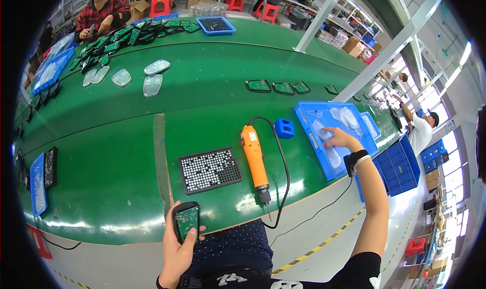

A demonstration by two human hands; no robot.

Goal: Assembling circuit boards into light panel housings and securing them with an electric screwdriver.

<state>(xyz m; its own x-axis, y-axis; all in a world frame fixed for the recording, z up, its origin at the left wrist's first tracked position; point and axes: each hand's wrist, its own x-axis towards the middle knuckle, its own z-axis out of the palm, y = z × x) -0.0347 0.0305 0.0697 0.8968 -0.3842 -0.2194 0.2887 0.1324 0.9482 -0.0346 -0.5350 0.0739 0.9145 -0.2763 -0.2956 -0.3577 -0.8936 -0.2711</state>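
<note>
My left hand (178, 243) is closed round a black plastic housing with a green circuit board (186, 222) in it, just off the table's front edge. To the right, my right hand (342, 139) reaches into a blue tray (315, 148) of clear plastic covers. Its thumb and fingers are curled at the edge of one clear plastic cover (320, 129); another clear cover (333, 157) lies just below the thumb. Between my hands, an orange electric screwdriver (254, 160) lies on the green table beside a black rack (210, 170) partly filled with small white pieces.
A blue block (284, 128) stands by the screwdriver's black cable (283, 160). Several board housings (283, 88) and loose clear covers (153, 85) lie farther back. A person (104, 10) works behind a heap of housings (121, 35). A white post (369, 56) rises beyond the tray.
</note>
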